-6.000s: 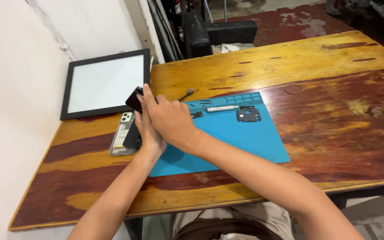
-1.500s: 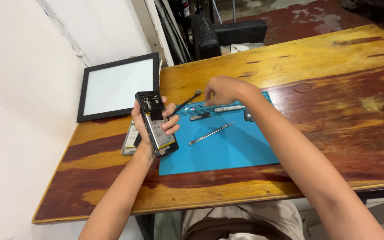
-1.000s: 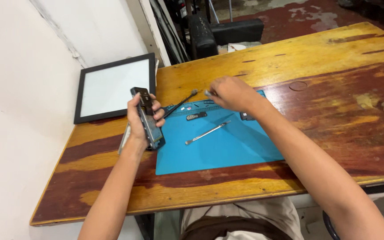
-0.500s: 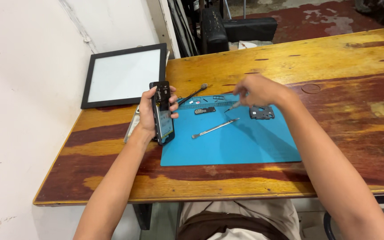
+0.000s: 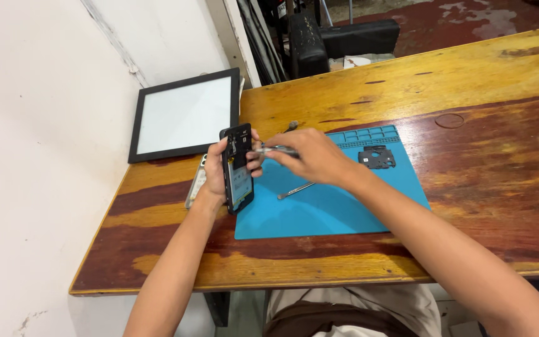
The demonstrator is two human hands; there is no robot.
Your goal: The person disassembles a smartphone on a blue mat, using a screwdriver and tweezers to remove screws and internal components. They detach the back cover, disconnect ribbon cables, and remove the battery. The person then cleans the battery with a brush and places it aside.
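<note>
Meanwhile, over the near left corner of a blue work mat (image 5: 325,209), the left hand (image 5: 218,170) is clamped around an opened phone (image 5: 237,167) held upright on edge, its insides facing right. The right hand (image 5: 307,156) pinches a slim metal screwdriver (image 5: 271,150) with its tip at the phone's upper part. Metal tweezers (image 5: 295,190) lie on the mat just near the hands, a dark phone part (image 5: 377,156) farther right. A black-framed white panel (image 5: 184,114) rests at the far left of the wooden table (image 5: 488,75).

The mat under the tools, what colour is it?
Blue; the mat shows clearly in the head view.
</note>
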